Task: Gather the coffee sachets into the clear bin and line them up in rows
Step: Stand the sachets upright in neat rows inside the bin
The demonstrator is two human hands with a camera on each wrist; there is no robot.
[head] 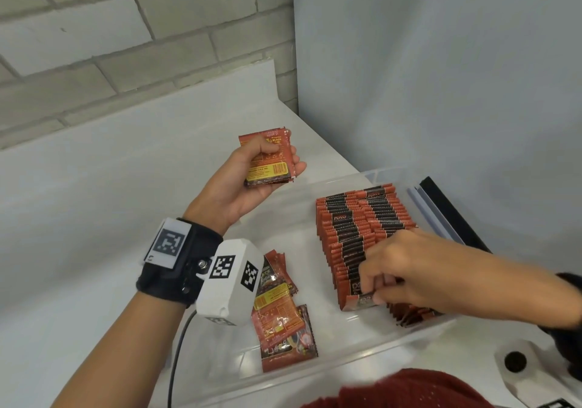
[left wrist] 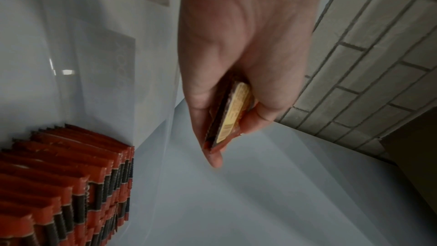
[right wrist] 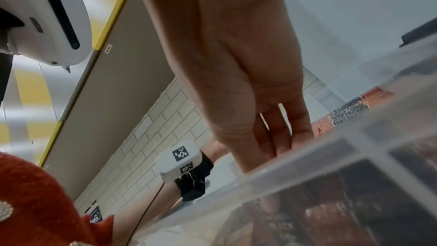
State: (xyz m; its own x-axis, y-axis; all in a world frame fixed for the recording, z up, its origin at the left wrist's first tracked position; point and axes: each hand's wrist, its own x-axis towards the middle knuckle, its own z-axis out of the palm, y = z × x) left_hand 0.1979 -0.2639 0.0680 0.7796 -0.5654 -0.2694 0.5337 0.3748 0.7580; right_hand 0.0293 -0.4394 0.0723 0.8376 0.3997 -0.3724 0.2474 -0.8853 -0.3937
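Your left hand (head: 252, 184) grips a small sachet stack (head: 270, 159) above the clear bin (head: 346, 363). Your right hand (head: 406, 269) pinches the front sachet (head: 362, 301) of the upright rows (head: 356, 228). Loose sachets (head: 283, 316) lie at 9 o'clock of them.

A pale brick wall (head: 94, 39) backs the white table (head: 78, 203).

Hard to pin down — a plain utility or storeroom corner: painted block wall (head: 94, 45) at upper left, white counter (head: 78, 203) below, smooth grey panel (head: 441, 77) at right.
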